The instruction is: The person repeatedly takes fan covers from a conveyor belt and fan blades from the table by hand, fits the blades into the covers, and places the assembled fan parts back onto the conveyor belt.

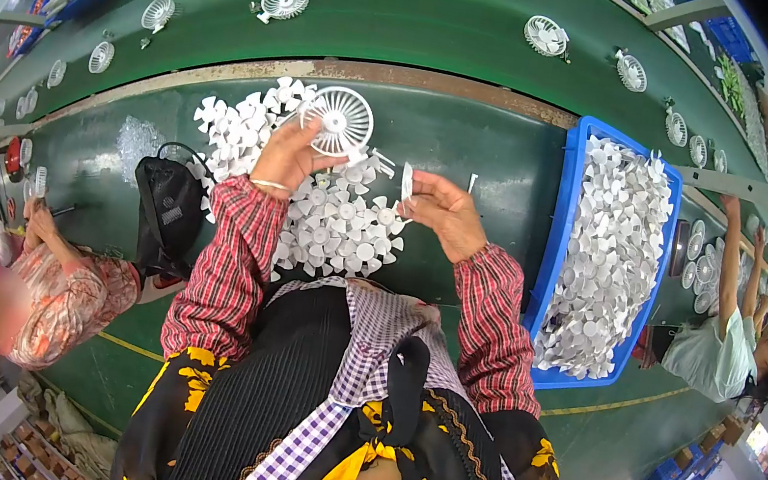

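My left hand (287, 158) grips a white round fan cage (340, 124) at its edge, with the slatted face turned up. To its right, my right hand (450, 212) pinches a small white fan blade (407, 182) between thumb and fingers, seen nearly edge-on. The blade and the cage are apart. Below and around my left hand spreads a loose pile of white fan blades (338, 231) on the green table (505, 159).
A blue crate (563, 217) full of fan blades stands at the right. A black bag (168, 208) and clear plastic bits (135, 143) lie at left. Beyond the table's edge, a green conveyor (416, 26) carries several fan parts. Co-workers sit on both sides.
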Tool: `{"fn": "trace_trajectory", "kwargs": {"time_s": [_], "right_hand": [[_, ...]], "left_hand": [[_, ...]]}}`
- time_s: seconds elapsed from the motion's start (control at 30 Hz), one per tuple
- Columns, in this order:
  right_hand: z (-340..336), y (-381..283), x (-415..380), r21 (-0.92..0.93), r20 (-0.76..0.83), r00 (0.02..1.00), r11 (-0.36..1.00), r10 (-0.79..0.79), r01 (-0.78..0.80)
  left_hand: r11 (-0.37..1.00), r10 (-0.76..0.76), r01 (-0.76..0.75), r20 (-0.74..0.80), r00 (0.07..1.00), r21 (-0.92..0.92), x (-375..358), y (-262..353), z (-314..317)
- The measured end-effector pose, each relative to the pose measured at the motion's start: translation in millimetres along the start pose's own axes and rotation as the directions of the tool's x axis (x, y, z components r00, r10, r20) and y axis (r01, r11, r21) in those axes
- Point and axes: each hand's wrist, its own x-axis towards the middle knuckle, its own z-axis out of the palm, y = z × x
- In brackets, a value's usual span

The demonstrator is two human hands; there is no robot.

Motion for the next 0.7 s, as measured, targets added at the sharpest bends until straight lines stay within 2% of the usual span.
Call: {"fn": "trace_trajectory", "kwargs": {"time_s": [0.03, 0.07, 0.1, 0.13, 0.2, 0.23, 0.3, 0.33, 0.53, 0.67, 0.7], "right_hand": [[3.2, -6.5, -2.1, -0.096, 0.000, 0.996, 0.991, -0.089, 0.088], [8.6, -12.8, -5.3, -0.269, -0.018, 0.980, 0.945, -0.198, 0.186], [16.8, -20.6, -8.7, -0.434, -0.018, 0.951, 0.859, -0.308, 0.270], [32.4, -33.8, -15.7, -0.657, 0.012, 0.874, 0.656, -0.485, 0.372], [53.6, -43.5, -23.3, -0.814, 0.141, 0.746, 0.353, -0.651, 0.462], [61.4, -42.3, -26.5, -0.813, 0.172, 0.731, 0.324, -0.660, 0.484], [67.0, -34.5, -27.1, -0.890, 0.248, 0.715, 0.137, -0.654, 0.434], [70.3, -34.8, -29.2, -0.909, 0.266, 0.724, 0.085, -0.637, 0.409], [76.4, -25.4, -33.2, -0.914, 0.318, 0.667, -0.033, -0.674, 0.403], [78.5, -24.9, -36.0, -0.916, 0.298, 0.678, -0.002, -0.672, 0.401], [78.4, -24.6, -36.9, -0.911, 0.294, 0.680, 0.018, -0.671, 0.411]], "left_hand": [[1.000, -0.004, 0.004, 0.002, 1.000, 0.009, -8.1, -4.3, 4.7], [1.000, -0.009, 0.009, 0.007, 1.000, 0.019, -16.0, -8.1, 10.7], [0.999, -0.031, 0.030, 0.030, 0.999, 0.030, -21.8, -11.9, 14.9], [0.999, -0.033, 0.031, 0.066, 0.997, 0.028, -27.2, -14.6, 19.8], [0.997, -0.048, 0.039, 0.142, 0.989, 0.064, -37.1, -16.8, 31.5], [0.996, -0.045, 0.033, 0.139, 0.989, 0.084, -42.8, -15.8, 39.6], [0.992, -0.052, 0.036, 0.131, 0.990, 0.124, -50.8, -17.8, 49.0], [0.986, -0.040, 0.018, 0.126, 0.991, 0.169, -53.6, -18.0, 51.9], [0.938, -0.026, -0.016, 0.116, 0.993, 0.345, -63.8, -15.5, 64.8], [0.921, 0.054, -0.092, 0.110, 0.992, 0.380, -65.9, -17.2, 76.2], [0.915, 0.083, -0.098, 0.054, 0.995, 0.390, -65.2, -17.8, 81.3]]}}
